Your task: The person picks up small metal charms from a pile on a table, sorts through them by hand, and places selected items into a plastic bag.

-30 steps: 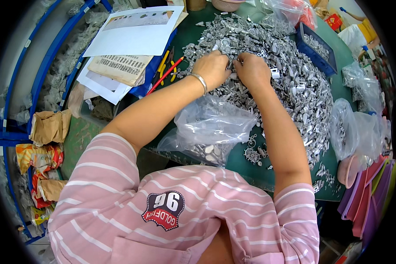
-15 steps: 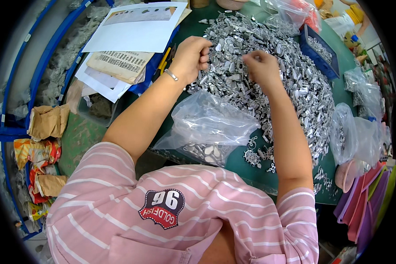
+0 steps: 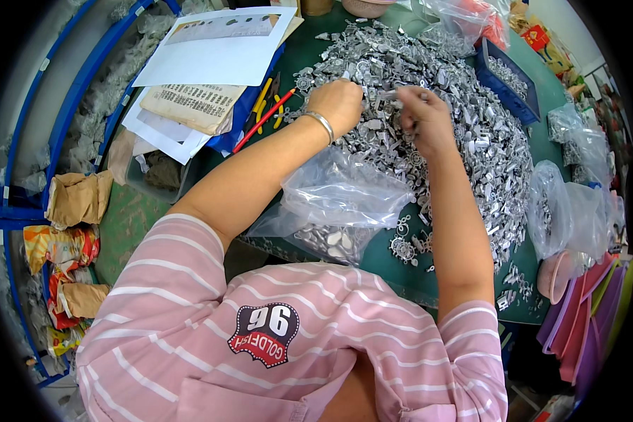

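Left hand (image 3: 339,105): knuckles up, fingers tucked under; can't tell if clamped on a piece. Metal bangle (image 3: 323,125) on wrist, smooth and shiny.
Right hand (image 3: 427,121): near left hand, at its 3 o'clock; fingers bent, motion-blurred, can't tell what's gripped.
Change, last half second: left hand has come back in from the pile's left edge toward right hand; right hand has turned a bit.
Read: probably both hands on one patch of pieces again, rather than apart.
Charm pile (image 3: 482,151): under both hands, spreading from 12 to 5 o'clock (clock centred between hands, 12 away from wearer). Silver-grey, metallic-looking, hard-edged; flat tabs, rings, openwork.
Clear plastic bag (image 3: 344,193): 7 o'clock, crinkled, glossy; smooth rounded silver pieces inside.
Wheel-shaped charm (image 3: 402,249): 6 o'clock, spoked, off the main heap.
Red pen (image 3: 264,121): 9 o'clock, slim, beside yellow-handled tools (image 3: 262,111).
Papers (image 3: 225,53): 10 o'clock, flat white sheets over yellowed ones.
Blue bin (image 3: 510,91): 2 to 3 o'clock, rigid, rectangular, small grey parts inside.
Surface (image 3: 401,281): dark green, under the lot.
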`<action>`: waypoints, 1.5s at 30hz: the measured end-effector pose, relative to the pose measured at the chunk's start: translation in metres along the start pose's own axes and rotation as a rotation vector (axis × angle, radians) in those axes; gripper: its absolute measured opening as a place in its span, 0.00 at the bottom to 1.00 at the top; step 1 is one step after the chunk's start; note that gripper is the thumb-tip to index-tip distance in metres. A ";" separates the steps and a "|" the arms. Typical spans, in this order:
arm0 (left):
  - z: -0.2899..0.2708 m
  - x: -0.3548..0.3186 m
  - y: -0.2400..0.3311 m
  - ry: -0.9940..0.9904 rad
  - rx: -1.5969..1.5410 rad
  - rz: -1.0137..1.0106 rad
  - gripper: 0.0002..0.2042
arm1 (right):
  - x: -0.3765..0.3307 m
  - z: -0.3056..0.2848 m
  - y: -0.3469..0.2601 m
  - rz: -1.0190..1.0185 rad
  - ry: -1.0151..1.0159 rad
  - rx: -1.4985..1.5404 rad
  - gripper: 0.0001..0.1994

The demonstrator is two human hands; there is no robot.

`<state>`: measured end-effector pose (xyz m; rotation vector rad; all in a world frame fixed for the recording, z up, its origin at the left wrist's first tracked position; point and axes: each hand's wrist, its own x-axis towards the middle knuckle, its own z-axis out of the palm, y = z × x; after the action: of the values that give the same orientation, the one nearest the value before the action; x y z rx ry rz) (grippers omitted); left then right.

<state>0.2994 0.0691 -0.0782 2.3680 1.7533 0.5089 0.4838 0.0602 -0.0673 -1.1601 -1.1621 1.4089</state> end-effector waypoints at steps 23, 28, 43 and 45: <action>-0.094 -0.104 -0.001 -0.818 -0.334 0.407 0.17 | -0.119 0.068 -0.013 -0.393 -0.676 -0.795 0.08; -0.113 -0.111 0.015 -0.799 -0.032 0.460 0.14 | -0.117 0.064 -0.053 -0.188 -0.854 -1.033 0.07; -0.010 -0.030 -0.038 0.102 -0.116 0.074 0.07 | -0.001 0.044 0.013 -0.486 0.062 -0.951 0.09; -0.015 -0.035 -0.043 0.097 -0.222 0.121 0.05 | -0.006 0.023 0.004 -0.326 0.056 -0.720 0.08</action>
<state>0.2461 0.0478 -0.0845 2.3359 1.5059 0.8038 0.4610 0.0516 -0.0687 -1.3890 -1.7986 0.7087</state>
